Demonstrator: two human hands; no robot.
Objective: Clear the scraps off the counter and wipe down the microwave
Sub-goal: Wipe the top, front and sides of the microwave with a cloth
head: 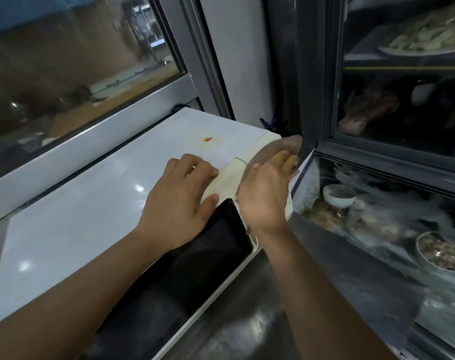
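R hand [264, 201] presses cloth [275, 152] at microwave [96, 203] rt edge.

Large window [73, 61] with pale frame at left, dark glass-fronted display cabinet [403, 100] at right, steel surface [247, 328] below

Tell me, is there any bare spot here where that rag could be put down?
The microwave top is bare from the window sill to the left hand, apart from a small sticker. It is crowded at the right corner, where the right hand presses the rag beside the display case.
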